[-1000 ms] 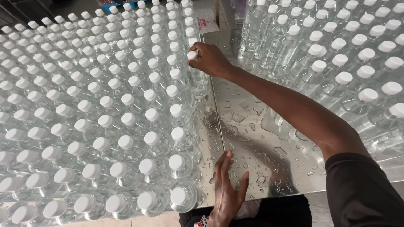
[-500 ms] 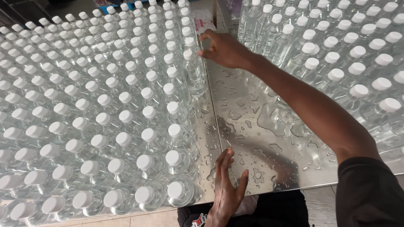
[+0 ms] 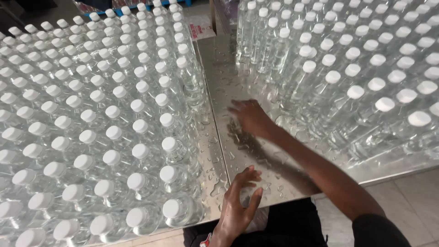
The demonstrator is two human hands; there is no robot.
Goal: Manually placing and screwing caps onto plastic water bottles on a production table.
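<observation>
Clear plastic water bottles with white caps (image 3: 91,119) stand packed in rows on a wet steel table (image 3: 238,82). A second block of the same bottles (image 3: 361,73) fills the right side. My right hand (image 3: 250,118) hovers over the bare wet strip between the two blocks, fingers spread, blurred, holding nothing. My left hand (image 3: 238,201) rests flat on the table's near edge, fingers apart, beside the closest bottle (image 3: 176,208) of the left block.
Water drops cover the steel strip between the blocks. A seam (image 3: 215,119) runs down the table where two sheets meet. Tiled floor (image 3: 402,196) shows at the lower right. A white packet (image 3: 201,25) lies past the far edge.
My right hand has pulled back from the far bottle at the edge of the left block toward me, down over the wet strip. The left hand has stayed in place.
</observation>
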